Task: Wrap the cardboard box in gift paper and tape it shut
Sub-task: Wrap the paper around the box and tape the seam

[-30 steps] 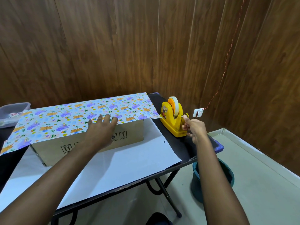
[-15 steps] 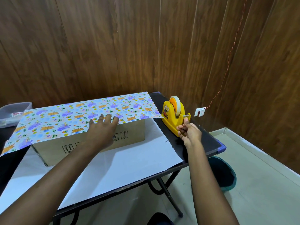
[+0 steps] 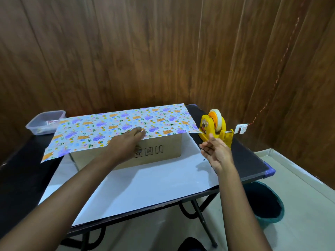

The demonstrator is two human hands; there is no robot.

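A brown cardboard box with printed symbols stands on the white underside of a gift paper sheet. The far part of the patterned gift paper is folded over the box top. My left hand lies flat on that flap at the box's front top edge and presses it down. My right hand hovers just in front of the yellow tape dispenser, thumb up and fingers loosely spread. I cannot make out any tape on its fingers.
The black table stands against a wooden wall. A clear plastic tub sits at the back left. A dark teal bin stands on the floor under the table's right edge. A red cord hangs on the right wall.
My right hand has left the dispenser's cutter, moved toward me and the box, and its fingers have loosened from a pinch. My left hand stays on the paper.
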